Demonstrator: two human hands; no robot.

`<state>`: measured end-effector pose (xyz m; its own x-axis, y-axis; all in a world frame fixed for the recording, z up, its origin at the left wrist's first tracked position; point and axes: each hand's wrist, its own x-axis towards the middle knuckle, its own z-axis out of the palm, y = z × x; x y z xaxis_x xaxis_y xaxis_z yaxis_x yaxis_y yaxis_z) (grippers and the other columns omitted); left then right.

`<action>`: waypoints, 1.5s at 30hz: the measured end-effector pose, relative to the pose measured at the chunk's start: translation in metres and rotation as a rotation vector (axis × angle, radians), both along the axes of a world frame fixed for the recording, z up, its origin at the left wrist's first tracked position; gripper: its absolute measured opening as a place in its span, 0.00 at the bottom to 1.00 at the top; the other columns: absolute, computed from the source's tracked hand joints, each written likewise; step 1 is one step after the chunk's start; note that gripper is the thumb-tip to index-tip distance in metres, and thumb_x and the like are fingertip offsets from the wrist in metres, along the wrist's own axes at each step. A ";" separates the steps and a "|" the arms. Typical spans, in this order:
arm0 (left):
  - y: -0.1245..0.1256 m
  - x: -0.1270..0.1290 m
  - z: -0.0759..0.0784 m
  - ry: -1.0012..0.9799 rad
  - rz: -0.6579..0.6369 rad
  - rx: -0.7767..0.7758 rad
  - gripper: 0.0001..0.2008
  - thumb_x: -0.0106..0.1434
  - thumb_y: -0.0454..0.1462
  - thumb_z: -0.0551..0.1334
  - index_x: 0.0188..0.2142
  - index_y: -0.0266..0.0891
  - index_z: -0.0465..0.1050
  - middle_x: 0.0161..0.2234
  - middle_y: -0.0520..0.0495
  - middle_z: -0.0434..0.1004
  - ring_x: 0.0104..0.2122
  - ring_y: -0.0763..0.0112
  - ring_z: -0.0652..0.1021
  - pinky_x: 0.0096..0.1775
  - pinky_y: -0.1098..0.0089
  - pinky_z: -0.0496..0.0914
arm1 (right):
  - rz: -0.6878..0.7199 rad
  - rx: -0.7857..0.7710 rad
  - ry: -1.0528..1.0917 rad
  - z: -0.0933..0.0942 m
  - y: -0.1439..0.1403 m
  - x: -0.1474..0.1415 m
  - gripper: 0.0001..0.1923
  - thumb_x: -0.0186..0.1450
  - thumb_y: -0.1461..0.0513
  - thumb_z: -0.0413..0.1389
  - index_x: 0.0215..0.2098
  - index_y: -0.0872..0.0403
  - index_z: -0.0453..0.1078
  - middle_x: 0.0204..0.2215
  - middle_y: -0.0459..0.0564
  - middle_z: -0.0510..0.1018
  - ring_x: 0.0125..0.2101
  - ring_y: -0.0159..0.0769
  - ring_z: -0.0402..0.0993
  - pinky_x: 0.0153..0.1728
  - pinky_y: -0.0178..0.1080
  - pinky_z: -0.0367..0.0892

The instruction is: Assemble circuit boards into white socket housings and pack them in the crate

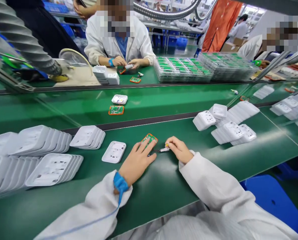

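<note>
On the green surface (pixel 164 186), best to keep the left hand (pixel 136 162) spread flat on the circuit board (pixel 149 139), right hand (pixel 180 149) pinching the small tool (pixel 164 150) just beside it.

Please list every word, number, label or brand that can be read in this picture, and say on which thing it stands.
None can be read.
Circuit board under the left hand: markings too small.
White cover: no print shows.
Small tool in the right hand: no label legible.
</note>
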<state>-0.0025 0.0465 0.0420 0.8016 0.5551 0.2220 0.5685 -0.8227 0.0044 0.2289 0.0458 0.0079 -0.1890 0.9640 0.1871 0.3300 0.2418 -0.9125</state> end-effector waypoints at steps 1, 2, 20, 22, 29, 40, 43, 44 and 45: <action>0.007 0.003 0.000 0.031 -0.046 -0.033 0.14 0.60 0.26 0.54 0.40 0.41 0.74 0.61 0.39 0.58 0.61 0.50 0.58 0.54 0.51 0.60 | -0.016 -0.046 0.058 -0.003 0.005 0.001 0.12 0.68 0.54 0.47 0.36 0.53 0.65 0.30 0.47 0.72 0.32 0.32 0.69 0.37 0.37 0.64; 0.014 0.005 -0.001 0.056 -0.078 -0.061 0.13 0.60 0.27 0.55 0.38 0.40 0.75 0.61 0.39 0.58 0.61 0.50 0.58 0.53 0.51 0.60 | -0.033 -0.088 0.117 -0.006 0.010 0.003 0.13 0.67 0.53 0.48 0.36 0.53 0.65 0.30 0.46 0.72 0.31 0.32 0.69 0.36 0.37 0.64; 0.034 -0.002 -0.004 0.002 -0.067 -0.177 0.25 0.58 0.22 0.48 0.48 0.45 0.72 0.59 0.42 0.61 0.59 0.60 0.63 0.53 0.58 0.64 | -0.085 -0.209 0.247 -0.020 0.019 0.014 0.11 0.61 0.54 0.54 0.35 0.53 0.67 0.29 0.45 0.73 0.30 0.31 0.71 0.34 0.36 0.65; 0.036 -0.002 -0.001 0.068 -0.103 -0.179 0.25 0.58 0.23 0.50 0.48 0.47 0.72 0.57 0.42 0.63 0.57 0.59 0.65 0.51 0.59 0.63 | -0.085 -0.210 0.228 -0.020 0.021 0.015 0.10 0.61 0.54 0.54 0.35 0.53 0.67 0.29 0.45 0.73 0.31 0.31 0.72 0.34 0.36 0.65; 0.040 0.002 -0.009 0.149 -0.221 -0.162 0.15 0.66 0.30 0.49 0.40 0.42 0.73 0.49 0.41 0.69 0.49 0.61 0.70 0.48 0.60 0.63 | -0.071 -0.263 0.230 -0.017 0.029 0.020 0.10 0.61 0.55 0.55 0.34 0.53 0.65 0.28 0.46 0.73 0.30 0.32 0.73 0.30 0.34 0.66; -0.027 0.051 -0.005 -1.301 0.384 -0.670 0.04 0.65 0.34 0.55 0.40 0.40 0.61 0.46 0.42 0.75 0.46 0.66 0.76 0.47 0.60 0.71 | 0.069 0.182 -0.078 0.043 -0.015 0.017 0.08 0.69 0.61 0.46 0.36 0.50 0.67 0.31 0.47 0.74 0.32 0.33 0.70 0.37 0.38 0.66; -0.056 0.044 0.034 -1.394 0.343 -0.709 0.07 0.64 0.32 0.57 0.40 0.43 0.61 0.42 0.46 0.77 0.37 0.68 0.79 0.38 0.62 0.75 | 0.218 0.240 -0.035 0.078 -0.041 0.022 0.08 0.69 0.63 0.47 0.39 0.47 0.67 0.32 0.48 0.75 0.34 0.35 0.71 0.36 0.39 0.67; -0.067 0.040 0.044 -1.347 0.348 -0.673 0.07 0.63 0.32 0.58 0.40 0.44 0.62 0.39 0.48 0.78 0.35 0.68 0.79 0.36 0.63 0.76 | 0.264 0.239 -0.008 0.086 -0.047 0.024 0.08 0.69 0.63 0.47 0.40 0.47 0.67 0.32 0.48 0.75 0.35 0.35 0.71 0.36 0.38 0.67; -0.077 0.037 0.050 -1.288 0.372 -0.628 0.08 0.62 0.33 0.59 0.39 0.45 0.63 0.37 0.49 0.78 0.35 0.68 0.79 0.35 0.64 0.76 | 0.294 0.227 0.013 0.090 -0.049 0.025 0.08 0.68 0.63 0.47 0.41 0.47 0.67 0.32 0.48 0.74 0.35 0.35 0.71 0.36 0.38 0.67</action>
